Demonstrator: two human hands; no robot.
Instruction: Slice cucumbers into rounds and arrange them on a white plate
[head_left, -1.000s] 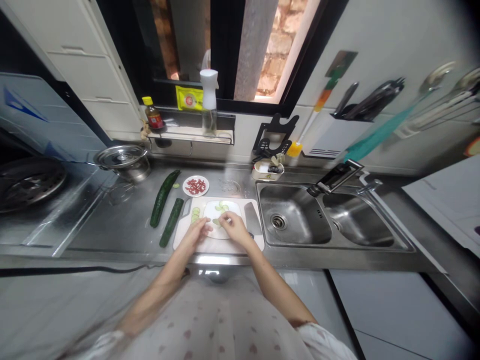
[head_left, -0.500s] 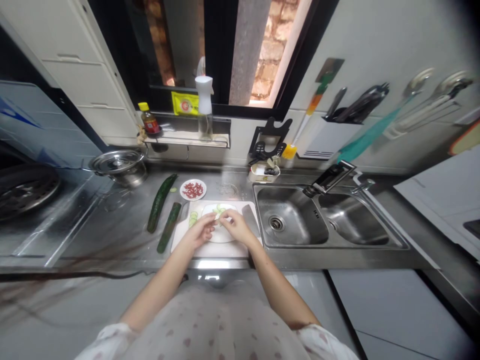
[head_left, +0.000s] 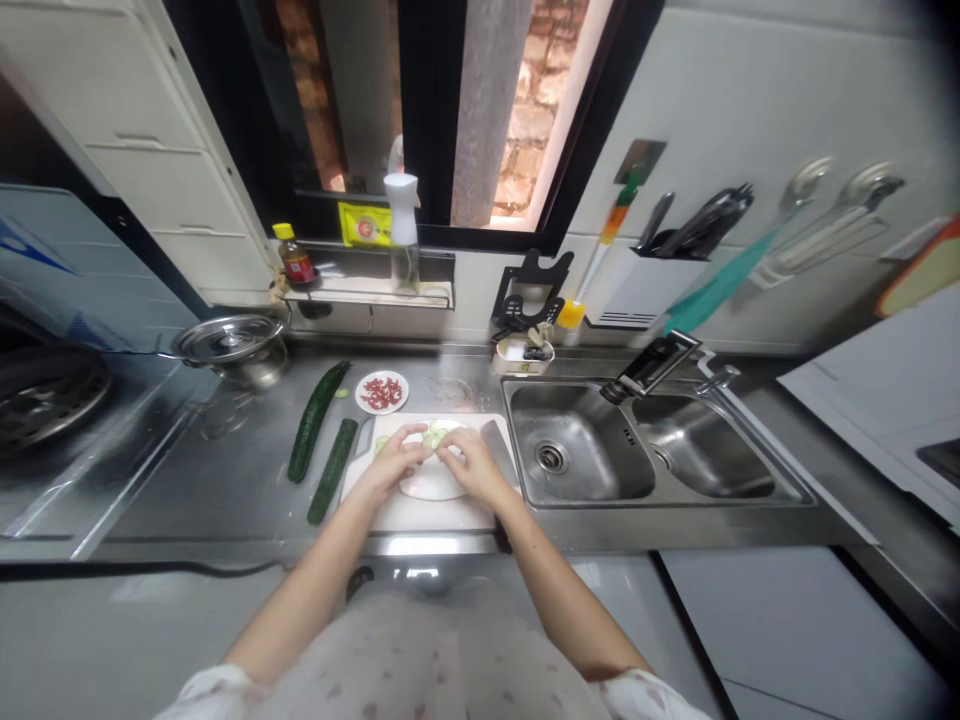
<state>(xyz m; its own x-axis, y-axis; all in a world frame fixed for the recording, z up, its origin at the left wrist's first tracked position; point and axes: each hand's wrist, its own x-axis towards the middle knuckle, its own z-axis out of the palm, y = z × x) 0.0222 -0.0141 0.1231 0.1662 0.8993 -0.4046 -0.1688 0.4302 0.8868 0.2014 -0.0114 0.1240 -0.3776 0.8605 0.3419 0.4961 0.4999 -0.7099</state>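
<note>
Both my hands work over a small white plate (head_left: 431,485) on a white cutting board (head_left: 420,510). My left hand (head_left: 395,457) and my right hand (head_left: 466,458) meet at the plate's far rim, fingertips pinched on pale green cucumber slices (head_left: 433,436). More slices are partly hidden under my left hand. A cleaver (head_left: 496,440) lies on the board's right side, by my right hand. Two cucumbers lie left of the board: a whole one (head_left: 315,418) and a shorter one (head_left: 333,468).
A small dish of red pieces (head_left: 382,392) sits behind the board. A double sink (head_left: 645,455) with a tap is on the right. A lidded steel pot (head_left: 232,345) stands at the back left beside a hob. Bottles line a shelf under the window.
My hands moved from the near part of the plate to its far rim and now touch the cucumber slices together. The camera view shifted slightly.
</note>
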